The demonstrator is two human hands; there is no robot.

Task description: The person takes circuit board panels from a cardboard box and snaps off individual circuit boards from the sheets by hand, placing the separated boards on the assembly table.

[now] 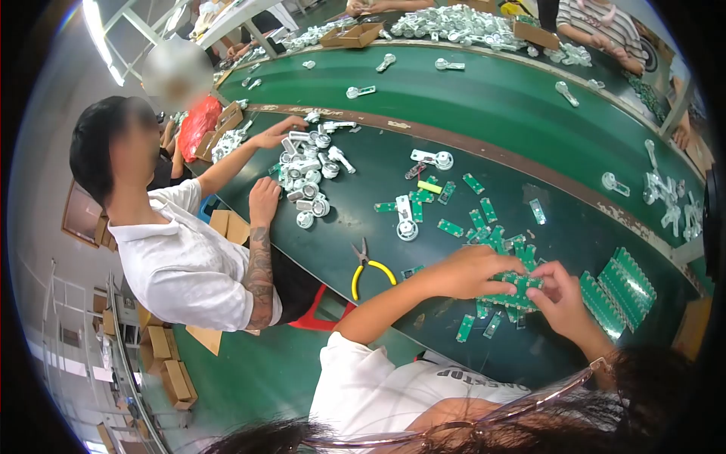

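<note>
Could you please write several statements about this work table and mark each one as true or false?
1. The left hand and the right hand both hold a green circuit board. True.
2. The pliers have red handles. False: the handles of the pliers are yellow.
3. The large green panels lie to the left of the left hand. False: the large green panels lie to the right of the right hand.
4. A co-worker in a white shirt has a hand at the white parts. True.
</note>
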